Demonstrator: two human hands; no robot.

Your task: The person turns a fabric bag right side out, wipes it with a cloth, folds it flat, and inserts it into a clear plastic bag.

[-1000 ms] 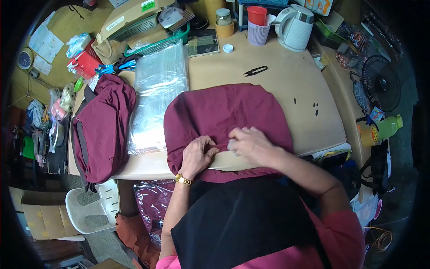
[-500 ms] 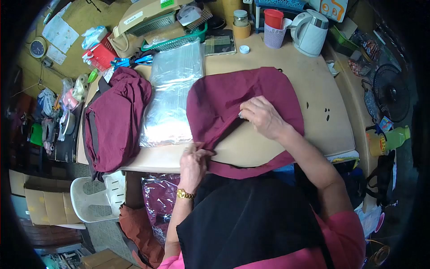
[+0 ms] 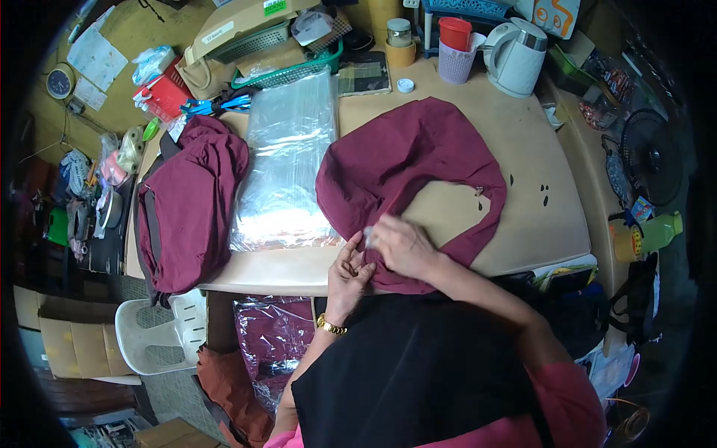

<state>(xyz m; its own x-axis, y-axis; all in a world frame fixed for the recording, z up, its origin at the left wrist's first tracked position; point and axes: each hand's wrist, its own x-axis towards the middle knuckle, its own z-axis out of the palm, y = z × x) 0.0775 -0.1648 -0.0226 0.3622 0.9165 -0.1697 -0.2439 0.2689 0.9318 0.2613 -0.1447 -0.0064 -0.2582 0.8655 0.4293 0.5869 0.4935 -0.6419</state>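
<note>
Looks like a small, crowded workshop for cloth goods. Judged so from the broad worktable [image 3: 541,231] bearing a maroon cloth piece [image 3: 411,142], a second maroon piece [image 3: 190,216], a stack of clear plastic bags [image 3: 287,149] and a green basket [image 3: 287,69], with a cardboard box [image 3: 86,347] on the floor. Includes homelier touches too: kettle [image 3: 515,63], fan [image 3: 648,160], plastic chair [image 3: 187,332].

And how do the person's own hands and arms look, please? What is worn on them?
The left hand and right hand wear no gloves. A gold-coloured band circles the left wrist. The right forearm is bare below a short pink sleeve.
</note>
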